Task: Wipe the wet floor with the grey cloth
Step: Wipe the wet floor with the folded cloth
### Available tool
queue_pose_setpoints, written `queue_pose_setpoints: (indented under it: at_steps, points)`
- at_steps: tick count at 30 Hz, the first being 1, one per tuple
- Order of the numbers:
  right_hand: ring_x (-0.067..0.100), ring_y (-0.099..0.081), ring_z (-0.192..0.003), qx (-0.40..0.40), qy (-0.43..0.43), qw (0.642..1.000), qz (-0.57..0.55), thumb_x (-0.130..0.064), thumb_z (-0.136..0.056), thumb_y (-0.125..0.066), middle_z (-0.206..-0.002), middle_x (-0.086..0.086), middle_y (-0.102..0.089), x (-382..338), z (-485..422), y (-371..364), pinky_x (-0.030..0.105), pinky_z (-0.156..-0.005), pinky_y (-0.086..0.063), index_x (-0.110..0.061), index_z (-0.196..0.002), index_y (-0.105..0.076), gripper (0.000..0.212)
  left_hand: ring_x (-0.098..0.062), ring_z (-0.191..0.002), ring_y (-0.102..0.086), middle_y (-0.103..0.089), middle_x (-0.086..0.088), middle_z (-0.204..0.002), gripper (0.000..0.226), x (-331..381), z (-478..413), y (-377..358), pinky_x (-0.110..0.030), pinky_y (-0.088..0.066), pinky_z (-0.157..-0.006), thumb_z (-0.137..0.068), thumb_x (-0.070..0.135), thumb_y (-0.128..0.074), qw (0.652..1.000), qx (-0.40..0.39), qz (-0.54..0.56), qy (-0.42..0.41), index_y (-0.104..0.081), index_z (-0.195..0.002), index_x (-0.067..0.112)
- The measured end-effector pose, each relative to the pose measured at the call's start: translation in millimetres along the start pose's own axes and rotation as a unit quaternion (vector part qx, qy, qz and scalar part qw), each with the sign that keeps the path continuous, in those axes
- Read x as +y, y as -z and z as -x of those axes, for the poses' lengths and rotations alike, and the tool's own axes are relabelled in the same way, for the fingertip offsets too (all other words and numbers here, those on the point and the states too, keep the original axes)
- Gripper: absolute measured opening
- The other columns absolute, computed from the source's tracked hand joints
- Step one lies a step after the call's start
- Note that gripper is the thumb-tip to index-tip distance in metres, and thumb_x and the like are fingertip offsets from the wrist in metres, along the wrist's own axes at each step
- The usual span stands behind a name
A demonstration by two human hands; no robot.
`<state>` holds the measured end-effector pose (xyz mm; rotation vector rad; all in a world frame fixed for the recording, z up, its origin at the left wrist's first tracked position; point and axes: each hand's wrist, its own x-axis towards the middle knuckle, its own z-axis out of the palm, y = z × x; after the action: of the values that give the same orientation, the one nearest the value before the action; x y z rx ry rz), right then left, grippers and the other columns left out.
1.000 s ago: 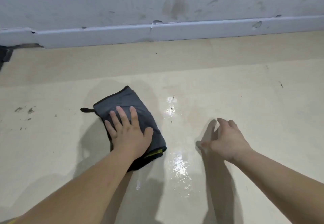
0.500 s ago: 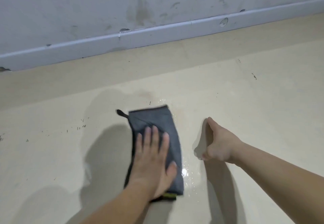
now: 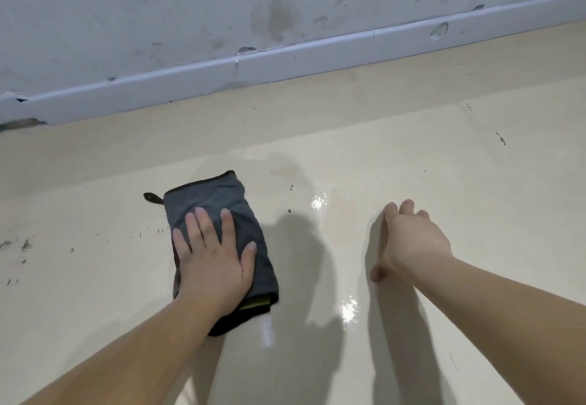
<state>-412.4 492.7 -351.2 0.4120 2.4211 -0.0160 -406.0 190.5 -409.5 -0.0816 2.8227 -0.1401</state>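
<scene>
Wet glints (image 3: 348, 311) are seen on the cream floor (image 3: 475, 182) at lower centre. Left of them, the grey cloth (image 3: 222, 197) is pressed flat by the left hand (image 3: 212, 262), fingers straight and spread. A yellow-green strip (image 3: 255, 303) at its near edge is too small to be read. At right, the right hand (image 3: 412, 243) is held loosely open, gripping nothing. Farther up, a chipped white skirting board (image 3: 285, 62) is set below a stained wall (image 3: 158, 8).
</scene>
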Motion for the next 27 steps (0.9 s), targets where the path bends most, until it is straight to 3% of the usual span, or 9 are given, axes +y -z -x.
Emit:
queue_pose_setpoints:
  at_steps: [4, 8, 12, 16, 20, 23, 25, 27]
  points:
    - [0.034, -0.029, -0.142, -0.003, -0.023, 1.000, 0.001, -0.041, -0.055, -0.099, -0.159, 0.012, -0.021, -6.0, -6.2, -1.1, 0.036, -0.068, -0.045, -0.008, -0.153, -0.021, 0.129, -0.059, -0.149, 0.005, 0.009, -0.043, -0.160, 0.080, 51.9, -56.4, 30.1, -0.067, 0.000, -0.120, -0.101, 0.054, -0.002, 0.998, -0.038, -0.017, 0.042, 0.012, -0.158, 0.001]
    - [0.035, -0.024, -0.144, 0.011, -0.019, 1.000, 0.000, -0.032, -0.062, -0.096, -0.165, 0.014, -0.013, -7.1, -7.6, -3.9, 0.035, -0.071, -0.047, -0.007, -0.156, -0.016, 0.126, -0.057, -0.149, 0.012, 0.015, -0.040, -0.160, 0.078, 116.3, -92.9, 39.9, -0.065, 0.004, -0.120, -0.102, 0.053, -0.009, 0.999, -0.032, 0.012, 0.012, 0.010, -0.160, 0.003]
    - [0.034, -0.012, -0.153, 0.018, 0.003, 1.000, -0.020, -0.039, -0.063, -0.094, -0.169, 0.010, -0.003, 0.1, -5.9, -5.3, 0.039, -0.093, -0.050, -0.014, -0.160, -0.004, 0.135, -0.053, -0.152, 0.008, 0.005, -0.034, -0.165, 0.078, 156.3, -66.6, 31.7, -0.063, 0.003, -0.121, -0.102, 0.054, -0.017, 0.985, 0.042, 0.017, -0.164, -0.003, -0.162, 0.007]
    - [0.018, 0.004, -0.158, 0.012, 0.029, 0.997, -0.065, -0.048, -0.065, -0.088, -0.171, -0.009, 0.011, 17.3, -5.6, -10.3, 0.042, -0.111, -0.041, -0.034, -0.161, 0.007, 0.135, -0.044, -0.155, 0.010, -0.002, -0.022, -0.170, 0.073, 151.7, -14.4, 16.9, -0.058, 0.000, -0.124, -0.103, 0.053, -0.024, 0.927, 0.067, 0.008, -0.370, -0.012, -0.163, 0.013]
    - [0.015, 0.009, -0.158, -0.009, 0.039, 0.996, -0.086, -0.055, -0.064, -0.088, -0.169, -0.013, 0.018, 25.3, -5.7, -10.2, 0.048, -0.120, -0.031, -0.042, -0.159, 0.014, 0.140, -0.033, -0.157, 0.013, -0.002, -0.009, -0.172, 0.069, 118.9, 14.0, 2.2, -0.050, 0.003, -0.127, -0.103, 0.053, -0.030, 0.885, 0.060, 0.001, -0.462, -0.016, -0.163, 0.024]
    - [0.019, 0.011, -0.158, -0.021, 0.038, 0.997, -0.057, -0.060, -0.066, -0.085, -0.168, -0.009, 0.022, 19.1, 0.6, -6.3, 0.050, -0.122, -0.029, -0.034, -0.160, 0.016, 0.141, -0.025, -0.157, 0.017, 0.005, -0.002, -0.173, 0.070, 81.0, 12.1, 0.5, -0.047, 0.004, -0.127, -0.101, 0.060, -0.026, 0.915, 0.051, 0.017, -0.399, -0.010, -0.163, 0.034]
    - [0.019, 0.012, -0.157, -0.023, 0.029, 0.998, -0.049, -0.060, -0.068, -0.084, -0.168, -0.010, 0.022, 15.9, 3.1, -5.8, 0.052, -0.119, -0.034, -0.033, -0.159, 0.016, 0.138, -0.025, -0.155, 0.022, 0.013, -0.003, -0.172, 0.070, 64.1, 12.7, -2.2, -0.047, 0.006, -0.126, -0.100, 0.063, -0.016, 0.968, 0.048, 0.038, -0.243, -0.001, -0.163, 0.036]
    - [0.019, 0.008, -0.157, -0.015, 0.021, 0.998, -0.050, -0.058, -0.067, -0.086, -0.168, -0.010, 0.018, 12.6, 5.9, -5.7, 0.054, -0.114, -0.040, -0.032, -0.159, 0.011, 0.137, -0.033, -0.154, 0.021, 0.016, -0.011, -0.170, 0.073, 63.0, 31.6, -8.6, -0.052, 0.007, -0.125, -0.099, 0.062, -0.005, 0.993, 0.045, 0.053, -0.099, 0.004, -0.163, 0.028]
